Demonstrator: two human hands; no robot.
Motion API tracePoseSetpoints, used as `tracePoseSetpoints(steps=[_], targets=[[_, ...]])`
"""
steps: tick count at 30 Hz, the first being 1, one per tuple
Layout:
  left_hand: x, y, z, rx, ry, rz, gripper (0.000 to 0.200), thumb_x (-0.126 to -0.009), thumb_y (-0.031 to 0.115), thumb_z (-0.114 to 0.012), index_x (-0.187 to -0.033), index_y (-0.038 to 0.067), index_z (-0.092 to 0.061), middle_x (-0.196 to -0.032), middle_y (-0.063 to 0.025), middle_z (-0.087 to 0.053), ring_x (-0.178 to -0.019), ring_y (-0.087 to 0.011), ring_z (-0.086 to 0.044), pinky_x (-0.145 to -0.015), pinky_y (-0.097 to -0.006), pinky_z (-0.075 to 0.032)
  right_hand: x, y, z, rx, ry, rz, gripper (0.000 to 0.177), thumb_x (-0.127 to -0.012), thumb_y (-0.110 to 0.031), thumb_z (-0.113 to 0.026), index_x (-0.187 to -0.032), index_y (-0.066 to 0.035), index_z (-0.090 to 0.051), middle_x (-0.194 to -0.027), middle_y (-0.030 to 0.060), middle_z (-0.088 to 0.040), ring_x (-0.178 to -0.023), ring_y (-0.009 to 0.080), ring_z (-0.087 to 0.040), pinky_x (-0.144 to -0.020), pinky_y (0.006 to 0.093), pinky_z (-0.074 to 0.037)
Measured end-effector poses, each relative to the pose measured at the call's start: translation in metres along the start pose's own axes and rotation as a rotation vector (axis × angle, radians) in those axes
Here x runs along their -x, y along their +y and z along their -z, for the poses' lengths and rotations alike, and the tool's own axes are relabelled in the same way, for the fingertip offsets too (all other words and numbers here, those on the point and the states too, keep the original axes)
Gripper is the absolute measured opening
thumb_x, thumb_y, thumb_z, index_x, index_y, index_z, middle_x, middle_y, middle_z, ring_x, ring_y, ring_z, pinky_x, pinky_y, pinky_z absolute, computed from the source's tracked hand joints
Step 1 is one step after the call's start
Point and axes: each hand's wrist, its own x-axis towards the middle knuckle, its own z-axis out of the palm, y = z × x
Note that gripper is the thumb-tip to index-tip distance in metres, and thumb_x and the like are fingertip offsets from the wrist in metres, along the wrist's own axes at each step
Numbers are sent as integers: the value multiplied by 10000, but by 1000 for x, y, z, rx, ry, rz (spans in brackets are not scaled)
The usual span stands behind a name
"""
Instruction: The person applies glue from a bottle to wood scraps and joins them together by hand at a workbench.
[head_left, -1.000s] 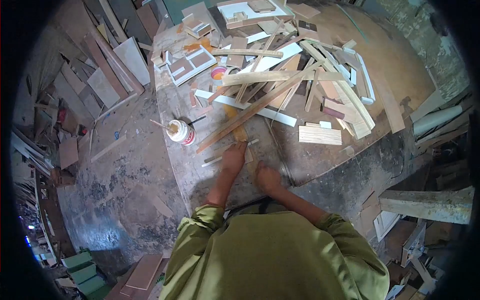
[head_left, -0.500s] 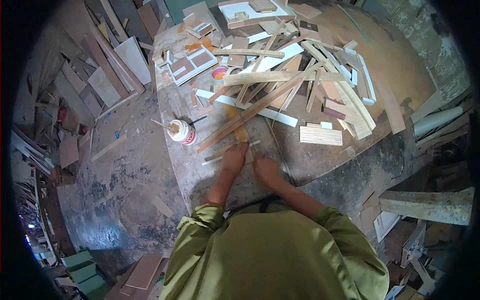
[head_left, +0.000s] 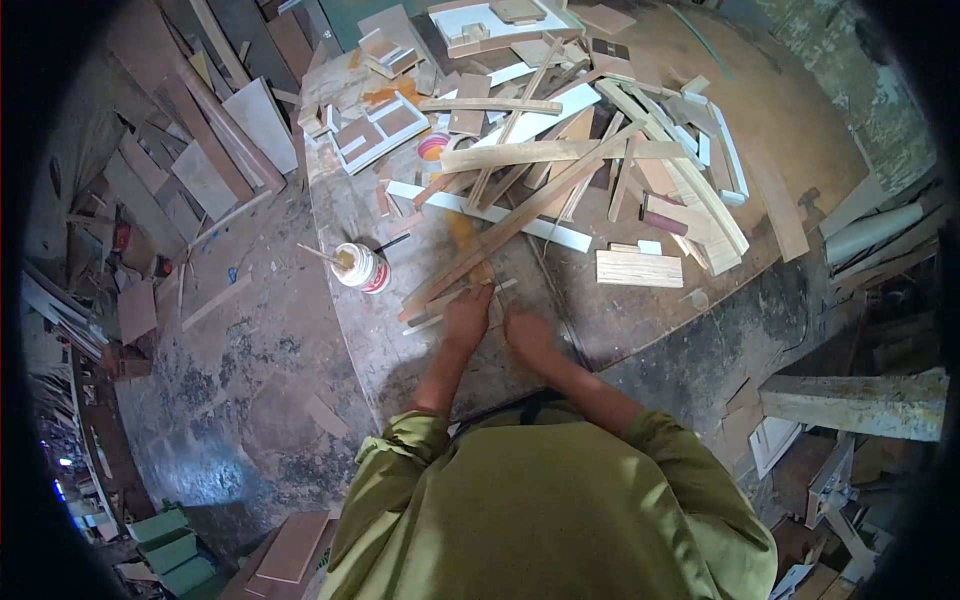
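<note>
My left hand (head_left: 466,320) is closed at the near part of the workbench, its fingers pressing on a thin pale wooden strip (head_left: 424,326) whose two ends stick out on either side. Close to its right, my right hand (head_left: 530,340) is curled and smeared by motion; what it holds, if anything, is hidden. Just beyond my left hand lies the end of a long brown wooden strip (head_left: 470,258), which slants up into a pile. A white tub (head_left: 364,270) with a stick in its brownish contents stands to the left.
Pale battens (head_left: 560,152), white strips and board offcuts are heaped across the workbench (head_left: 620,330). A short wooden block (head_left: 640,268) lies to the right. A white-edged panel (head_left: 380,132) sits at the back left. Boards (head_left: 265,125) lean beyond the stained floor (head_left: 250,370).
My right hand has shifted slightly left and is blurred. My left hand stays nearly in place on the thin strip. The whole view has shifted a little.
</note>
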Motion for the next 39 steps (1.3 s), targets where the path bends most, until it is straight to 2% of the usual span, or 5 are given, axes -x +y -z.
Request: tracePoseSetpoints(steps=[8,20,23,32,39], targets=[[5,-1,-8,-43,25,-16,311,-759,64,-508,-1067,70,-550,-964,-101,-598,-848,-272,-603,-679,-377,-507,30,5,-2,-10,-120,-87,144,-812,-126,-450,-864,-2,-503,-683,185,-623,-624,364,-626,-562,477,-492],[0,1,1,-45,35,-12,328,-739,60,-520,-1066,78,-545,-917,-94,-587,-798,-263,-597,-660,-376,-503,4,17,-25,61,-20,113,194,-830,-145,-430,-890,1,-542,-653,191,-614,-581,350,-617,-552,462,-498],[0,1,-1,-68,14,10,329,-741,61,-519,-1069,80,-545,-913,-90,-590,-795,-259,-596,-649,-374,-501,40,12,-9,36,-113,-88,176,-790,-164,-512,-855,0,-515,-665,177,-618,-610,327,-635,-537,439,-501],[3,3,-3,-44,30,-17,315,-774,98,-497,-1085,81,-544,-934,-83,-593,-803,-263,-595,-673,-380,-497,-18,1,-1,-13,79,40,194,-825,-155,-462,-917,4,-525,-671,179,-622,-615,343,-634,-537,460,-499],[0,-1,-5,-43,46,0,285,-804,118,-519,-1086,93,-553,-893,-86,-595,-796,-264,-597,-648,-382,-497,20,4,4,-45,-44,-41,185,-824,-135,-446,-898,21,-512,-658,222,-608,-635,373,-625,-587,472,-497]])
